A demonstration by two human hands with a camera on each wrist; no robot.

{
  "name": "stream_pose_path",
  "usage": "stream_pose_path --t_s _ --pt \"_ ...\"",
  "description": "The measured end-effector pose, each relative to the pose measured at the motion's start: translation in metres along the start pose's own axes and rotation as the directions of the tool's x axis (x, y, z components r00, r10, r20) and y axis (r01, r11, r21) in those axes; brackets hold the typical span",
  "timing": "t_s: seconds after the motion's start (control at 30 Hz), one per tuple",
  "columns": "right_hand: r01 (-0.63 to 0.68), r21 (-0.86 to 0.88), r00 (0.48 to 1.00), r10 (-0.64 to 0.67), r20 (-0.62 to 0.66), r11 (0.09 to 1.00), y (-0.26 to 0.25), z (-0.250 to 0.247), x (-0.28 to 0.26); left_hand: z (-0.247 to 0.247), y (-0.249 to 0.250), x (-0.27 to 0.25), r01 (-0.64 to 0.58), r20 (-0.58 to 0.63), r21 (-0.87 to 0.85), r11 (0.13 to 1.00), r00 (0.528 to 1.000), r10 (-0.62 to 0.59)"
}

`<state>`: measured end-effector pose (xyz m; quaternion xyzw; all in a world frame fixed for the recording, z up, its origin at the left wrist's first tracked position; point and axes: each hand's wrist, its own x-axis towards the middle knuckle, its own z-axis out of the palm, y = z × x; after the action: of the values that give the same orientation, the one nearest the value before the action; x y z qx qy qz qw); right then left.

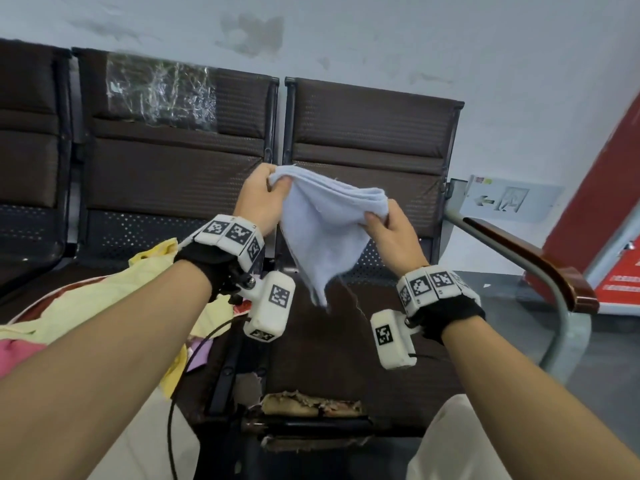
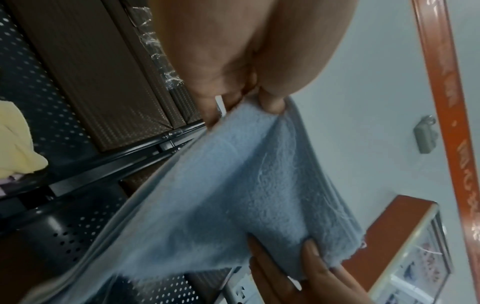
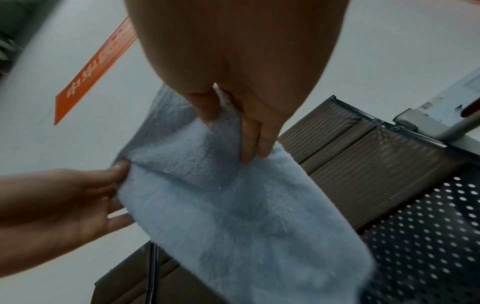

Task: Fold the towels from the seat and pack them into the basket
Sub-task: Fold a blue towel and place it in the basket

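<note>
Midair above a brown bench seat (image 1: pixel 346 358), a pale blue towel (image 1: pixel 322 233) hangs doubled over between two hands. At one upper corner the left hand (image 1: pixel 259 199) pinches the cloth, thumb over fingers; at the other, the right hand (image 1: pixel 391 233) grips the folded edge. Below, the towel tapers to a loose point. Yellow and pink towels (image 1: pixel 104 299) lie heaped on the neighbouring seat to the left.
</note>
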<state>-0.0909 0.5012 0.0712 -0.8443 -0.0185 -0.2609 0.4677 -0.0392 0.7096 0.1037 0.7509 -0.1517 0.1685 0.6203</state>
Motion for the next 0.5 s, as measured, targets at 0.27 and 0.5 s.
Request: stream_pose_path --t_s 0.27,0.5 --pt "-0.184 -0.099 0.938 0.205 0.281 0.978 0.053 -0.018 -0.092 -0.004 -0.042 -0.087 0.035 0.393 0.075 0.997 0.917 -0.062" --pt "-0.364 -0.327 0.539 0.483 0.69 0.872 0.079 -0.029 -0.147 0.007 -0.074 -0.148 0.215 0.749 0.362 0.907 0.512 -0.42"
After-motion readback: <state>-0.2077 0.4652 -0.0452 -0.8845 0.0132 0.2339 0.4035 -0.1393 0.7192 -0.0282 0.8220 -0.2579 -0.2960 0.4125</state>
